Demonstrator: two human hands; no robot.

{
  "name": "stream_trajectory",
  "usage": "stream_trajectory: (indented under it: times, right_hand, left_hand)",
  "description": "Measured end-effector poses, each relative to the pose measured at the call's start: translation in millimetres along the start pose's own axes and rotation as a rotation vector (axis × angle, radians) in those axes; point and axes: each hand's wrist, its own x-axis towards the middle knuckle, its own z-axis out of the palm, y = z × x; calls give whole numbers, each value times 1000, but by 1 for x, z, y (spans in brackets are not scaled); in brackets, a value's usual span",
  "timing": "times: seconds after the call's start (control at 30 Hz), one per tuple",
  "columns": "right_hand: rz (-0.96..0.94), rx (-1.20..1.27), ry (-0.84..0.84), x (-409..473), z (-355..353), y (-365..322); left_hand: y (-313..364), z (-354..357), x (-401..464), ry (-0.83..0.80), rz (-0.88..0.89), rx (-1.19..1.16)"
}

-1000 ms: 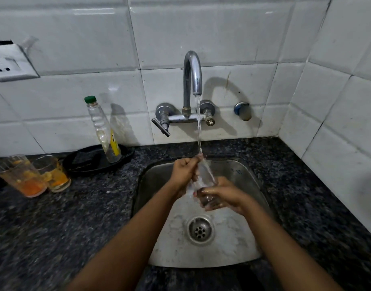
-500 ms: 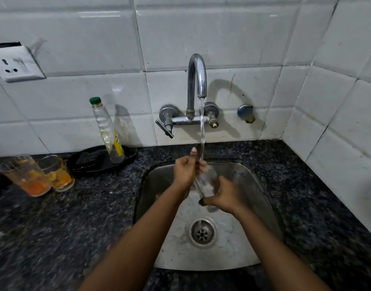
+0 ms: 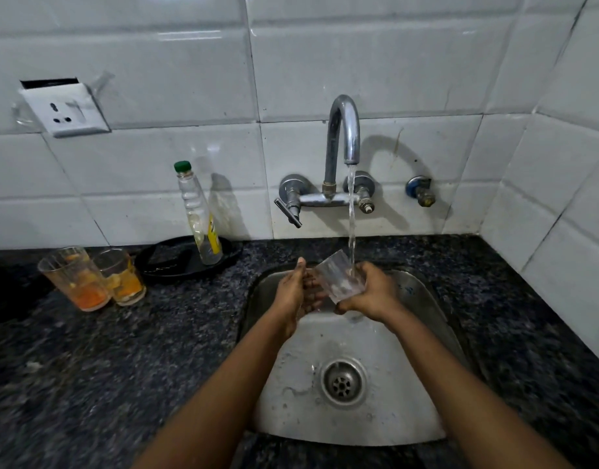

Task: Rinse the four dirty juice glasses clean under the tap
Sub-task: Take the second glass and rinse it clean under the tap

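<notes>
Centre frame, under the tap (image 3: 345, 130): glass (image 3: 338, 277) tilted, mouth toward upper left, clasped by right hand (image 3: 372, 292); left hand (image 3: 293, 292) beside the mouth, fingers (image 3: 311, 289) loosely spread, nearer.

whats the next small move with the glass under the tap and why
Probably tip the clear glass, held in the right hand, so its mouth meets the water stream. The stream strikes its side near the right hand; the left hand only steadies it.

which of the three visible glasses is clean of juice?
The glass held in the right hand under the tap stream; the two counter glasses hold orange residue.
</notes>
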Motion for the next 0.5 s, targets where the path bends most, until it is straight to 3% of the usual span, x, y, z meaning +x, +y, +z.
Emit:
stream_trajectory:
  times: [0.1, 0.33, 0.5]
  right_hand:
    - [-54, -166, -2, 4, -11, -7]
    - [-162, -145, 8, 1, -15, -32]
    - [-170, 106, 27, 4, -4, -18]
  left_hand:
    - [-4, -5, -1, -27, -111, -9]
    - [-28, -10, -5, -70, -314, -64]
    - [-30, -10, -6, -33, -320, -133]
